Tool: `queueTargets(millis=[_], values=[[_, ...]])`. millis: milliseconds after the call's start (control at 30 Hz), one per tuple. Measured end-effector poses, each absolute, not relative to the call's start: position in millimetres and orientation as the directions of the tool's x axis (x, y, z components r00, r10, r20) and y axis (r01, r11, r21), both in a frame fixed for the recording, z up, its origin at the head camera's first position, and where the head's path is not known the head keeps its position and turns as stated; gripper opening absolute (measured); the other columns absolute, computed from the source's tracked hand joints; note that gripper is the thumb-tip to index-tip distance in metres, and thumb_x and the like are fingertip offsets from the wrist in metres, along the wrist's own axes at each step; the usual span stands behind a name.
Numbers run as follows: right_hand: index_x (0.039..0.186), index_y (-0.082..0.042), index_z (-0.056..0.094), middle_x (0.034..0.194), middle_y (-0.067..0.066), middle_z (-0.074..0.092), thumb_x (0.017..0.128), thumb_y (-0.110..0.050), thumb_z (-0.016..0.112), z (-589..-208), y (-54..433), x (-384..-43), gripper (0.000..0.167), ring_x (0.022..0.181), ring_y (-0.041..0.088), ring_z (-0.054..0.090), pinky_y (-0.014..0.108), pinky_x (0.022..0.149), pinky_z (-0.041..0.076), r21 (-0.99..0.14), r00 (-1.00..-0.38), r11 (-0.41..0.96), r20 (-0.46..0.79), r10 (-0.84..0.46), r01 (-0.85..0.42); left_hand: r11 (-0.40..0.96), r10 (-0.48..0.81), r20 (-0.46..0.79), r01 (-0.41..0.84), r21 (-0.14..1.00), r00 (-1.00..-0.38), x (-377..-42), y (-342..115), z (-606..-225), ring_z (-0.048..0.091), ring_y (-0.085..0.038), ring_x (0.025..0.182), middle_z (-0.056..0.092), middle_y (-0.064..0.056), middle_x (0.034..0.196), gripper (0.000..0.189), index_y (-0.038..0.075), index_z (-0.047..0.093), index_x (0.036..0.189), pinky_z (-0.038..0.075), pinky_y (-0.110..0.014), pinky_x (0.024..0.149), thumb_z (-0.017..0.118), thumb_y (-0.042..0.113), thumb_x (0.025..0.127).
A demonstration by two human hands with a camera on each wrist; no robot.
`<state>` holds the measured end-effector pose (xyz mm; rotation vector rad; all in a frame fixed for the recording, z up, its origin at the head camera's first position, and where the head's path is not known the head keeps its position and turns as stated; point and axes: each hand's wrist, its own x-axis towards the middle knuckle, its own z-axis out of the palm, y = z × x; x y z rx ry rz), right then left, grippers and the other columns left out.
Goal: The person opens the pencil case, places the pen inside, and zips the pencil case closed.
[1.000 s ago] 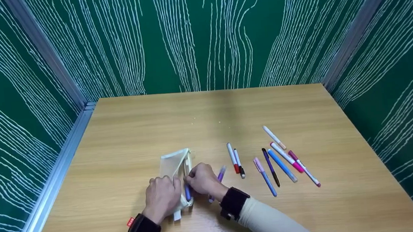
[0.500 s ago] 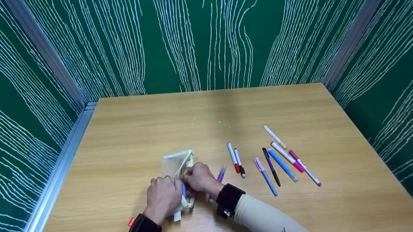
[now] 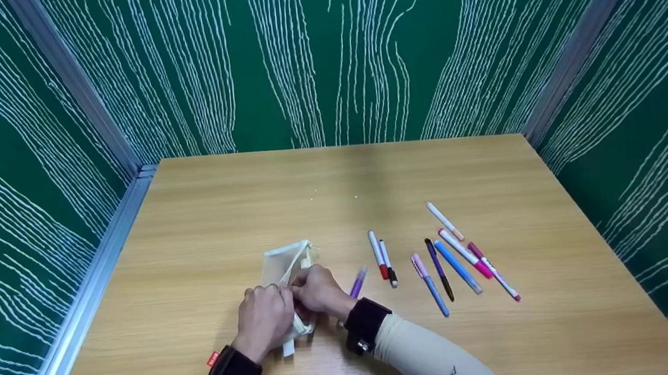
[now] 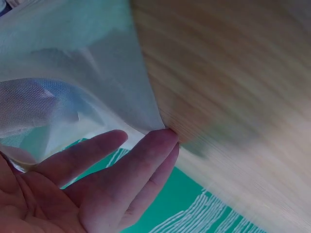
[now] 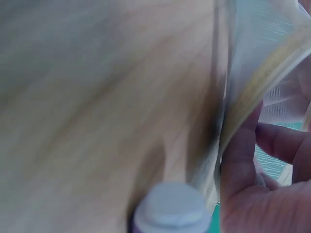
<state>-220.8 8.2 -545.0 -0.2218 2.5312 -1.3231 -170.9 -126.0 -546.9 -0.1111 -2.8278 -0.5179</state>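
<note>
A whitish see-through mesh pencil pouch point(image 3: 283, 263) lies on the table with its zip side turned right. My left hand point(image 3: 265, 313) grips it from the left, and its fingertips touch the pouch's corner in the left wrist view. At the opening is my right hand point(image 3: 318, 290), fingers bent next to the left thumb. The right wrist view puts these fingers point(image 5: 240, 165) against the inner side of the zip edge point(image 5: 262, 80); whether they pinch anything is unclear. Just right of that hand lies a purple marker point(image 3: 358, 282), partly covered by the wrist.
Two whiteboard markers, red-capped point(image 3: 377, 254) and black-capped point(image 3: 388, 264), lie right of the hands. Farther right are several pens and markers, including a blue one point(image 3: 458, 267) and a pink-capped one point(image 3: 464, 253). Green patterned panels point(image 3: 324, 63) stand around the wooden table point(image 3: 222, 202).
The right hand has moved slightly left and deeper into the pouch's opening, beside the left thumb. The blue pen seen in the opening is now hidden. My left hand keeps nearly the same place.
</note>
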Motion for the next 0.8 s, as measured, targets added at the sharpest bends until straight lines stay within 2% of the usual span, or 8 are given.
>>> queueTargets(millis=[100,233,533,633,800], values=[[0.09,-0.012,0.08,0.076,-0.003,0.07,0.091,-0.016,0.077,-547.6,8.4,-220.3,0.005,0.069,0.009,0.061,0.024,0.064,0.052,-0.826,-0.943,0.559,-0.127,-0.309,-0.072,0.931,0.033,0.269,0.127,0.342,-0.963,-170.8,-125.8,-546.8,0.062,-0.042,0.066,0.065,-0.023,0.072,0.044,0.002,0.062,0.068,0.052,-0.052,0.058,0.046,0.024,0.102],[0.101,-0.012,0.081,0.085,-0.001,0.073,0.088,-0.008,0.075,-547.5,9.4,-219.4,0.015,0.074,0.009,0.06,0.025,0.069,0.051,-0.818,-0.93,0.558,-0.082,-0.359,-0.143,0.928,0.04,0.26,0.132,0.347,-0.965,-171.3,-125.8,-546.4,0.061,-0.041,0.065,0.064,-0.022,0.07,0.046,0.008,0.055,0.061,0.051,-0.052,0.059,0.047,0.027,0.102],[0.102,-0.012,0.079,0.085,-0.001,0.068,0.086,0.001,0.07,-545.6,11.6,-218.2,0.021,0.079,0.012,0.06,0.027,0.071,0.051,-0.823,-0.916,0.553,-0.113,-0.385,-0.131,0.929,0.055,0.213,0.128,0.347,-0.976,-172.0,-125.2,-545.0,0.061,-0.04,0.068,0.063,-0.021,0.07,0.048,0.013,0.046,0.055,0.05,-0.052,0.064,0.052,0.031,0.1],[0.101,-0.009,0.077,0.084,-0.001,0.067,0.09,-0.001,0.07,-545.6,12.9,-217.7,0.016,0.077,0.012,0.06,0.026,0.068,0.052,-0.836,-0.914,0.535,-0.114,-0.389,-0.123,0.928,0.047,0.201,0.117,0.352,-0.978,-172.6,-124.8,-544.6,0.06,-0.039,0.068,0.064,-0.02,0.071,0.046,0.012,0.048,0.057,0.049,-0.051,0.063,0.051,0.029,0.099],[0.102,-0.005,0.076,0.076,0.001,0.07,0.095,-0.006,0.07,-543.1,16.2,-218.6,0.009,0.066,0.015,0.067,0.025,0.058,0.054,-0.855,-0.911,0.507,-0.116,-0.395,-0.111,0.931,0.019,0.199,0.09,0.354,-0.98,-172.8,-124.0,-544.0,0.06,-0.039,0.068,0.066,-0.021,0.075,0.043,0.006,0.058,0.064,0.05,-0.051,0.061,0.047,0.027,0.099]])
